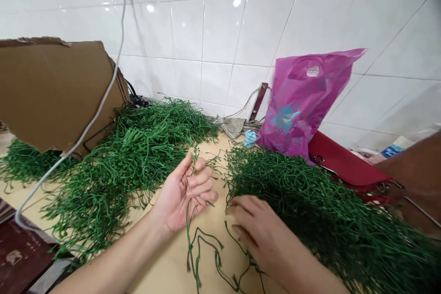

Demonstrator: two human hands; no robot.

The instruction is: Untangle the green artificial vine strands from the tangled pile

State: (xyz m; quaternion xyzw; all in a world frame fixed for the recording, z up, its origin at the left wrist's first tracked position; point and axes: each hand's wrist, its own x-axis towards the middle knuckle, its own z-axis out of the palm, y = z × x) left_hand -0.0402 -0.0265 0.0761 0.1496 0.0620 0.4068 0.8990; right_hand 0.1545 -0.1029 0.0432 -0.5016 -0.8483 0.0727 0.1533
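Observation:
My left hand (184,195) is palm up over the table, thumb and fingers curled round a thin green plastic sprig (198,257) that hangs down below it. Palm down beside it, my right hand (257,229) has its fingertips bent at the edge of the right heap of green sprigs (320,206). What those fingers hold is hidden. A second, larger heap of green sprigs (127,161) lies to the left of my left hand.
A torn cardboard box (51,92) stands at the back left, with a grey cable (103,96) running from a wall socket across it. A magenta plastic bag (299,101) leans on the tiled wall above a red case (344,163). The tabletop (165,266) is beige.

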